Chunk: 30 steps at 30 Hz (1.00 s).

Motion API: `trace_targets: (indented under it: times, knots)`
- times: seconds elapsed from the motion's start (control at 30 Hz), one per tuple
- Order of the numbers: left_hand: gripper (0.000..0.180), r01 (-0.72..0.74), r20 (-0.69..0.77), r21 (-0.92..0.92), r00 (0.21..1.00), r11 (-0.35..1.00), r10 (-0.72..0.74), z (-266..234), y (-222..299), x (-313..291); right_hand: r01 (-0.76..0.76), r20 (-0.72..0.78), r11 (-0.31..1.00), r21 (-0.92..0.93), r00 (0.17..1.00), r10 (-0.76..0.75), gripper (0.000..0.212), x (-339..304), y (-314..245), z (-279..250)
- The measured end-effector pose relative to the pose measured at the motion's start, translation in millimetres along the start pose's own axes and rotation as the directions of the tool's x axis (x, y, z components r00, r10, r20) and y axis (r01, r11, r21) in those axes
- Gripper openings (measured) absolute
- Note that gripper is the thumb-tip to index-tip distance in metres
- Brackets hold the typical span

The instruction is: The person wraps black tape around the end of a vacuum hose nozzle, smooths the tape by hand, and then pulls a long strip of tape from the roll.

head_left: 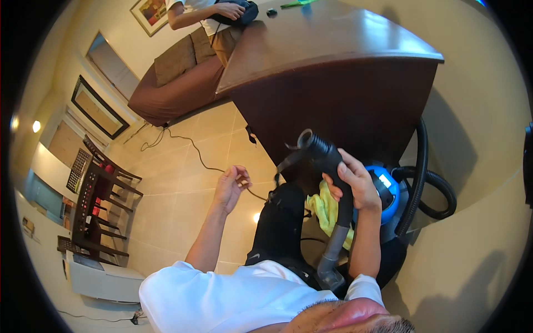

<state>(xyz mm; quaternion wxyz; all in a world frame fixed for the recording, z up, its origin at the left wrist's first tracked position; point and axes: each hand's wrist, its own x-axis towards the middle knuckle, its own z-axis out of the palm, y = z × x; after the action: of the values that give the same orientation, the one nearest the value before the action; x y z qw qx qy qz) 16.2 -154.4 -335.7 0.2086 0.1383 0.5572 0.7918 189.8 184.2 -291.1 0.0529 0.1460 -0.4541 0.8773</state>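
My right hand (pixel 358 183) is wrapped round the black curved handle tube of a vacuum cleaner hose (pixel 345 205). The tube's round open end points up and away from me, near the front of a dark wooden desk (pixel 333 105). Lower down, the tube joins a grey plastic piece (pixel 331 272) by my lap. To the left, my left hand (pixel 232 187) is raised, fingers loosely bent and apart, with nothing visible in it. A blue and black vacuum cleaner (pixel 390 194) sits on the floor behind my right hand. Beside the tube hangs a yellow-green cloth (pixel 323 208).
The vacuum's ribbed black hose (pixel 422 166) loops between desk and right wall. A thin black cable (pixel 200 158) runs across the tiled floor. Another person (pixel 214 16) stands at the desk's far left, near a brown sofa (pixel 177 94). A dining table with chairs (pixel 94 205) stands left.
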Motion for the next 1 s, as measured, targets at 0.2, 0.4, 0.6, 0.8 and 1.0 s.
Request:
trace_targets:
  times: [0.2,0.4,0.6,0.8,1.0]
  knots:
    - [0.041,-0.292,0.061,0.413,0.954,0.863,0.293,44.3,35.8,-4.7,0.003,0.007,0.986,-0.169,1.000,-0.002,0.038,11.6,10.9,6.0]
    - [0.037,-0.509,0.391,0.404,0.847,0.761,0.359,113.8,57.5,-7.0,0.086,0.011,0.956,-0.279,0.996,-0.086,0.039,12.1,26.0,40.2]
    - [0.028,-0.470,0.430,0.321,0.846,0.822,0.315,148.3,68.6,1.7,0.140,-0.034,0.951,-0.276,0.987,-0.155,0.040,2.1,12.4,39.5]
    - [0.022,-0.541,0.486,0.303,0.796,0.784,0.361,165.1,73.3,-0.6,0.104,-0.162,0.912,-0.398,0.970,-0.181,0.046,-7.0,0.7,45.3]
    - [0.020,-0.474,0.496,0.329,0.823,0.817,0.278,160.6,72.0,0.2,0.192,-0.174,0.665,-0.721,0.879,-0.443,0.049,-10.9,-4.6,49.4]
